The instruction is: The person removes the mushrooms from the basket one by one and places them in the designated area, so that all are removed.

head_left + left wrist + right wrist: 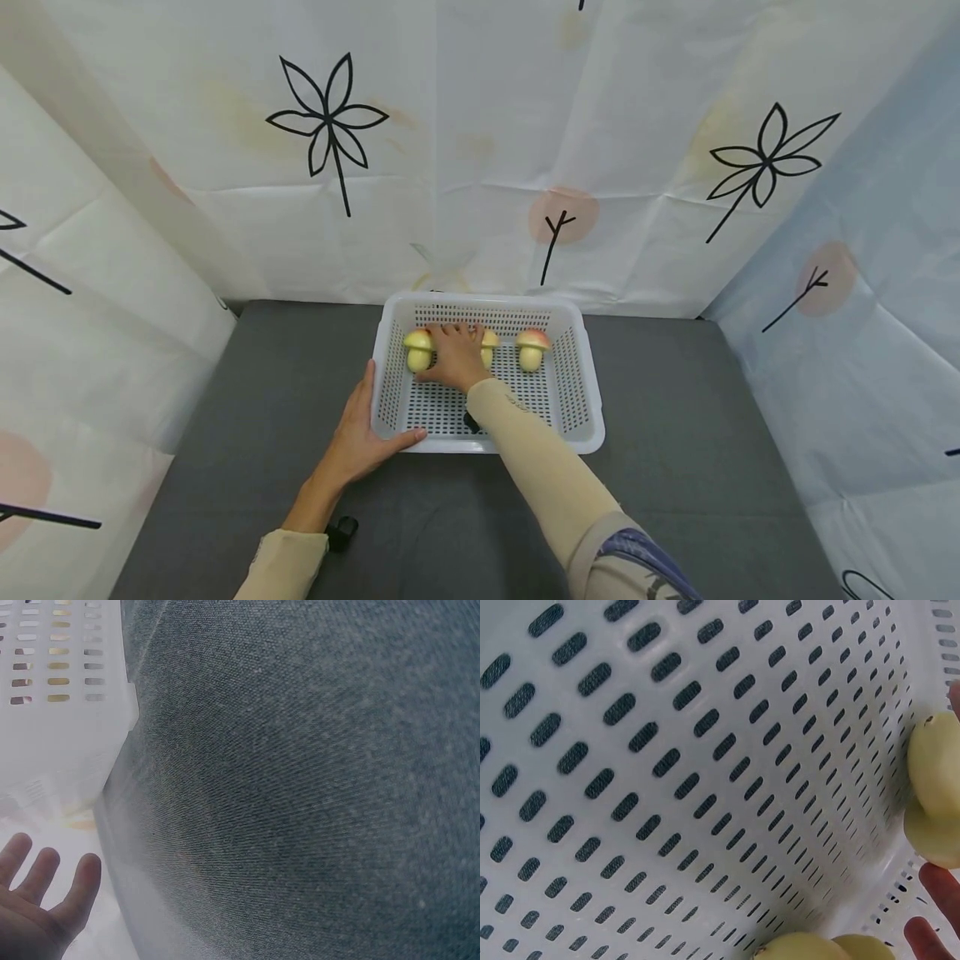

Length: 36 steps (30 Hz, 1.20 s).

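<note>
Inside a white perforated plastic basket [573, 333] are three toy mushrooms in a row. My right hand [453, 357] reaches in over its left half. Thumb and forefinger lie either side of the left mushroom [417, 354], with fingertips right at its yellow cap and pale stem [934, 769]. Just right of that hand is the middle mushroom [489, 343], partly covered by it. Farther right stands a red-capped mushroom [532, 350]. My left hand [360, 437] touches the basket's near left corner, thumb along the front rim. Its other fingers [84, 892] are straight and spread outside the wall.
The basket stands on a dark grey cloth-covered table [675, 442]. White curtains [480, 150] printed with leaves and twigs rise behind and at both sides. Small black wrist cameras show at the left wrist [342, 533] and under the right wrist [471, 422].
</note>
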Motion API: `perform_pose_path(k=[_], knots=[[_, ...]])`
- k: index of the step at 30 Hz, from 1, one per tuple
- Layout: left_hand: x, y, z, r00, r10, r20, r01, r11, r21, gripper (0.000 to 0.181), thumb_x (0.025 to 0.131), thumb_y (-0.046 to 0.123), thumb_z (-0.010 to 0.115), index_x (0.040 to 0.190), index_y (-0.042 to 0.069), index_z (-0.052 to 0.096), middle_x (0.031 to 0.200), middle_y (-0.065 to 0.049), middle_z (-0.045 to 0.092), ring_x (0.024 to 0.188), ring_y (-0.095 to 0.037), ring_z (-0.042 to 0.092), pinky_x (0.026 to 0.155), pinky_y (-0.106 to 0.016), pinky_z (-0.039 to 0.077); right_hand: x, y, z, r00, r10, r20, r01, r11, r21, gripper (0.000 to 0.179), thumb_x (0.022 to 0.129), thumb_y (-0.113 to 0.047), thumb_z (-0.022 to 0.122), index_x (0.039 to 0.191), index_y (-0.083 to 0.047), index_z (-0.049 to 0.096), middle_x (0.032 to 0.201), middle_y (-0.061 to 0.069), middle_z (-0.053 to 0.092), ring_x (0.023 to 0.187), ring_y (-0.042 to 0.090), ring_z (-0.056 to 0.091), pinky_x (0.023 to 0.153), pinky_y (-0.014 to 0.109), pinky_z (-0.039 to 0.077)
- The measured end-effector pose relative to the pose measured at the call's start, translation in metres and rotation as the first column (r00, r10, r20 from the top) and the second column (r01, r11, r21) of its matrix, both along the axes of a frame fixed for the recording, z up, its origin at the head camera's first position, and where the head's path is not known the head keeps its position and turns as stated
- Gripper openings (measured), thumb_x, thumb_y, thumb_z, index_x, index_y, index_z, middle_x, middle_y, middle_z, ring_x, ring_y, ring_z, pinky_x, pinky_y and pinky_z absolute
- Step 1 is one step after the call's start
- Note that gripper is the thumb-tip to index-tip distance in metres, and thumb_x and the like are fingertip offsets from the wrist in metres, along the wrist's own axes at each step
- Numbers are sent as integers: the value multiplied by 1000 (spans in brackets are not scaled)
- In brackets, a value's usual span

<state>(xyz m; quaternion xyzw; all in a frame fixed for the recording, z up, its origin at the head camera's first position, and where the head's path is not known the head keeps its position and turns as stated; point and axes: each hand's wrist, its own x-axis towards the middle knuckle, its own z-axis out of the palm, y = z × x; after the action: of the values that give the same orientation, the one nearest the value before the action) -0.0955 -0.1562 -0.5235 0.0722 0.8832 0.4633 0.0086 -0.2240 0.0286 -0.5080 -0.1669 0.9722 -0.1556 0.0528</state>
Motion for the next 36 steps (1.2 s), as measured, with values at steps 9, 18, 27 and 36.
perform_pose_path(k=[9, 18, 27, 36], knots=[[0, 0, 0, 1000, -4, -8, 4, 1000, 6, 132, 75, 46, 89, 164, 23, -5, 166, -20, 14, 147, -45, 22, 106, -70, 26, 0, -5, -2, 1000, -18, -11, 18, 999, 36, 93, 76, -57, 85, 151, -17, 47, 146, 7, 54, 138, 31, 41, 114, 66, 10], [0, 0, -1, 1000, -1, -7, 1, 1000, 5, 131, 75, 46, 88, 164, 22, -5, 165, -21, 16, 145, -45, 25, 106, -70, 27, 0, -9, -1, 999, -38, 0, 38, 998, 51, 94, 77, -58, 83, 152, -15, 45, 149, 9, 52, 139, 32, 41, 114, 67, 10], [0, -1, -1, 1000, -2, 5, 2, 1000, 20, 131, 75, 46, 88, 164, 25, -5, 165, -19, 17, 143, -44, 27, 105, -69, 29, -2, -14, -3, 999, -45, -3, 45, 993, 107, 95, 78, -61, 81, 153, -17, 43, 150, 7, 51, 138, 32, 41, 114, 68, 11], [0, -1, -1, 1000, -2, -3, 2, 1000, 23, 131, 75, 45, 89, 164, 25, -5, 164, -19, 20, 141, -43, 30, 105, -69, 30, -2, -15, -5, 1000, -29, -10, 30, 993, 118, 89, 80, -59, 80, 151, -17, 44, 147, 6, 54, 138, 32, 41, 113, 69, 12]])
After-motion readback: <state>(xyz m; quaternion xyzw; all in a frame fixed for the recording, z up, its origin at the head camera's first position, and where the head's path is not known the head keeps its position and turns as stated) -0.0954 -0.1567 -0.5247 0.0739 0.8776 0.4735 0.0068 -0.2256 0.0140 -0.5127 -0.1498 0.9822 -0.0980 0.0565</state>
